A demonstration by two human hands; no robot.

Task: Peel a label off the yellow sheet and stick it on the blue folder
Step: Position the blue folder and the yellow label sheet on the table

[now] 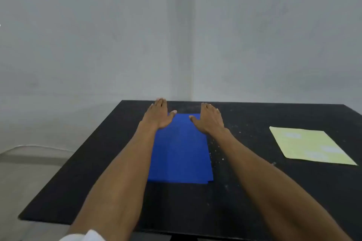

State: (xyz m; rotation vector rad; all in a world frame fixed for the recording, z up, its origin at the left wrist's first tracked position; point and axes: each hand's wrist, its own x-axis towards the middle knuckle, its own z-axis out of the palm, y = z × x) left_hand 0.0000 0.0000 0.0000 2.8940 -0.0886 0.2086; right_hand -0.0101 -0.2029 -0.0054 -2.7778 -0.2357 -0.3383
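Note:
The blue folder point(181, 152) lies flat in the middle of the black table, its long side running away from me. My left hand point(159, 114) rests palm down over its far left corner, fingers stretched out and holding nothing. My right hand point(210, 118) lies palm down over the far right corner, also flat and with nothing in it. The yellow sheet point(309, 146) lies flat at the right of the table, well apart from both hands. A few pale labels point(292, 135) show on it.
The black table point(78, 191) is speckled with small white crumbs to the right of the folder. Grey walls meet in a corner behind the table's far edge. A grey floor shows at the left.

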